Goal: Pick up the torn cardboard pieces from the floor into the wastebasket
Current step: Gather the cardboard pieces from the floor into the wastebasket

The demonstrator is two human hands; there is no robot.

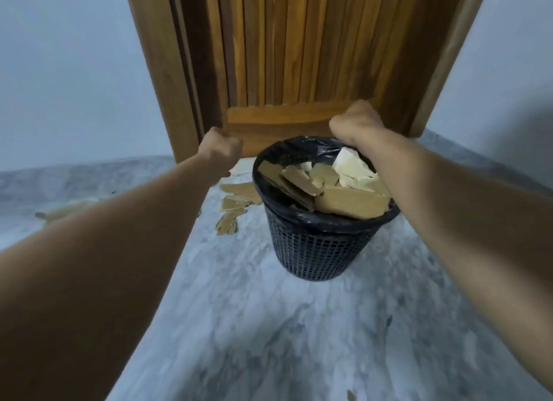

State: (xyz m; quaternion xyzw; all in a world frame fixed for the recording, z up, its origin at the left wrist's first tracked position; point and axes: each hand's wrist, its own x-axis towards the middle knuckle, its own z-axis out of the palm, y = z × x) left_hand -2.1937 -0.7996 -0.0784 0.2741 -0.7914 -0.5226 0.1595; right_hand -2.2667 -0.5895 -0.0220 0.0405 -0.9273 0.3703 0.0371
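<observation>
Several torn cardboard pieces [232, 204] lie on the marble floor [254, 326] just left of the wastebasket [317, 245], below the left hand [220, 152], its fingers curled under, grip unclear. Right hand [354, 124], over the far rim, likewise. More pieces fill the basket.

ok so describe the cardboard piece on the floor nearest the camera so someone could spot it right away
Start at the wooden door, then drop to the black mesh wastebasket in front of it. Left of the basket, brown cardboard scraps trail down the marble floor; the lowest scrap is yours, set apart by its visible corrugated ridges.
</observation>
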